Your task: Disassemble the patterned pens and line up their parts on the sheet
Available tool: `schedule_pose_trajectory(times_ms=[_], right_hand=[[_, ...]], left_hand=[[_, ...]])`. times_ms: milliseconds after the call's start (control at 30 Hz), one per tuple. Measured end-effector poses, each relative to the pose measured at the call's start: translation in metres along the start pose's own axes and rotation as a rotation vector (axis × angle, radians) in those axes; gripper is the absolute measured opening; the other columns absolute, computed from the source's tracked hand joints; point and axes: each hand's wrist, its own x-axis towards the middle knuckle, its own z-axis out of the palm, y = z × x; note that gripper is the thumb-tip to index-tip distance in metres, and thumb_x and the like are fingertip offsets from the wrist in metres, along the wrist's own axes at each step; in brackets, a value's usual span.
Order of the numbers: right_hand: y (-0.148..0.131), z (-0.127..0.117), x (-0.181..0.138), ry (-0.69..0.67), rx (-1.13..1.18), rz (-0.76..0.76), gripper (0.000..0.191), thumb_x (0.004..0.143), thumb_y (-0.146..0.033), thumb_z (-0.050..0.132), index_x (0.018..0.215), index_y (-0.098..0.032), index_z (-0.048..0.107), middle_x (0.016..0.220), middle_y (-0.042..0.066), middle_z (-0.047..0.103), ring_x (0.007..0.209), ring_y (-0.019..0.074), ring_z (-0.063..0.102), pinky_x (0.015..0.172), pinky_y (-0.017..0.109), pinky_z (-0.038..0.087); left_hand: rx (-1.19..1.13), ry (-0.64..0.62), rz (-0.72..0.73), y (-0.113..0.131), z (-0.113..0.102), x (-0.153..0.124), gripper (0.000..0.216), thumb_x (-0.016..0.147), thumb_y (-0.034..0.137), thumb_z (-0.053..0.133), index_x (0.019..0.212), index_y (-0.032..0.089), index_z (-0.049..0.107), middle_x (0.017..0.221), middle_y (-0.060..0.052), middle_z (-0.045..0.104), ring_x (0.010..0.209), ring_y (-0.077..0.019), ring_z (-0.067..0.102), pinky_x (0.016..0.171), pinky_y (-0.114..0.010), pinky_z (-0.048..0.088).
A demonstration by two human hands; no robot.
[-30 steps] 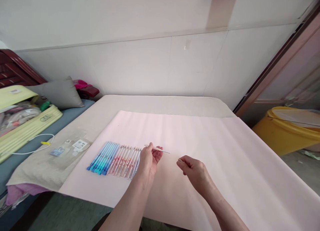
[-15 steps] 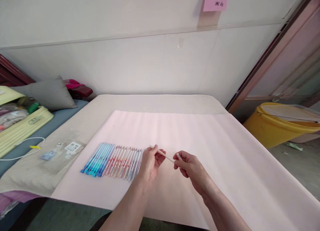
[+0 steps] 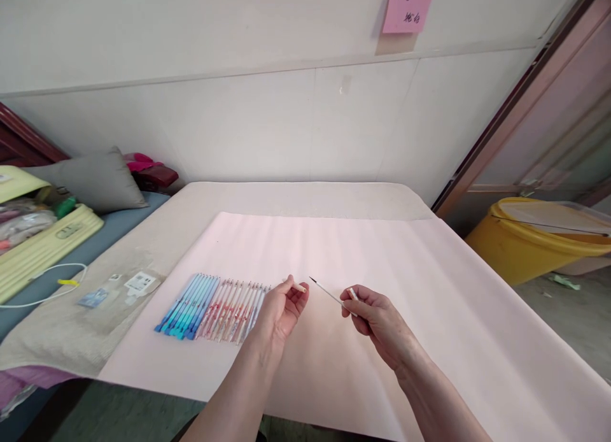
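Note:
Above the pink sheet (image 3: pixel 372 257), my left hand (image 3: pixel 282 309) pinches a short white pen barrel (image 3: pixel 299 288) between thumb and fingers. My right hand (image 3: pixel 375 314) is closed on a thin white pen refill (image 3: pixel 329 293), whose dark tip points up and left toward my left hand. A small white piece (image 3: pixel 353 293), perhaps a pen part, also shows at the right fingers. Barrel and refill are apart. Left of my hands lies a row of blue pens (image 3: pixel 188 305), with red-and-white pens (image 3: pixel 229 308) beside them; my left hand hides the row's right end.
A clear plastic bag with labels (image 3: pixel 119 295) lies at the left on the cream cover (image 3: pixel 191 206). Farther left are a grey pillow (image 3: pixel 90 181), a pale yellow box (image 3: pixel 52 238) and a white cable (image 3: pixel 48 297). A yellow bin (image 3: pixel 510 238) stands at right.
The refill has come out of the barrel, baring its dark tip. My right hand has moved right with it; my left hand has shifted slightly left.

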Motion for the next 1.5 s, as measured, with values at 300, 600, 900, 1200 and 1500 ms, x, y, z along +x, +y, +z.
schedule_pose_trajectory(times_ms=[300,600,900,1200,1500], right_hand=[[0.011,0.015,0.004,0.071,-0.271,-0.081,0.009,0.070,-0.023,0.050,0.062,-0.019,0.048,0.055,-0.006,0.039,0.050,0.0078,0.031,0.046,0.022,0.024],[0.010,0.011,0.006,0.119,-0.297,-0.035,0.021,0.076,-0.036,0.048,0.068,-0.019,0.057,0.058,-0.003,0.041,0.055,0.0105,0.037,0.049,0.022,0.031],[0.019,0.015,0.018,0.144,-0.212,-0.007,0.018,0.070,-0.031,0.053,0.076,-0.017,0.063,0.061,-0.002,0.052,0.059,0.0122,0.047,0.054,0.024,0.036],[0.017,0.016,0.015,-0.030,-0.060,0.035,0.028,0.074,-0.042,0.056,0.086,-0.020,0.068,0.073,0.001,0.062,0.070,0.0131,0.055,0.061,0.025,0.042],[0.013,0.006,0.018,-0.101,-0.115,-0.054,0.026,0.072,-0.040,0.060,0.082,-0.019,0.071,0.061,-0.001,0.055,0.057,0.0092,0.047,0.054,0.022,0.039]], left_hand=[[0.294,-0.187,-0.118,-0.030,0.006,-0.017,0.022,0.065,0.026,0.073,0.068,0.014,0.055,0.066,-0.002,0.060,0.057,-0.0074,0.055,0.049,-0.015,0.039],[0.379,-0.132,-0.061,-0.038,0.006,-0.017,0.013,0.060,0.019,0.067,0.067,0.016,0.057,0.061,0.001,0.056,0.057,-0.0085,0.052,0.057,-0.021,0.038],[0.423,-0.134,-0.138,-0.054,0.010,-0.025,0.013,0.060,0.017,0.067,0.073,0.015,0.063,0.063,0.000,0.058,0.056,-0.0073,0.049,0.052,-0.019,0.034],[0.270,-0.171,-0.048,-0.049,0.009,-0.020,0.016,0.059,0.016,0.074,0.066,0.014,0.060,0.068,-0.003,0.060,0.062,-0.0106,0.056,0.062,-0.023,0.044],[0.332,-0.172,-0.020,-0.053,0.010,-0.014,0.017,0.062,0.022,0.076,0.071,0.014,0.064,0.067,-0.001,0.057,0.059,-0.0074,0.053,0.057,-0.018,0.044]])
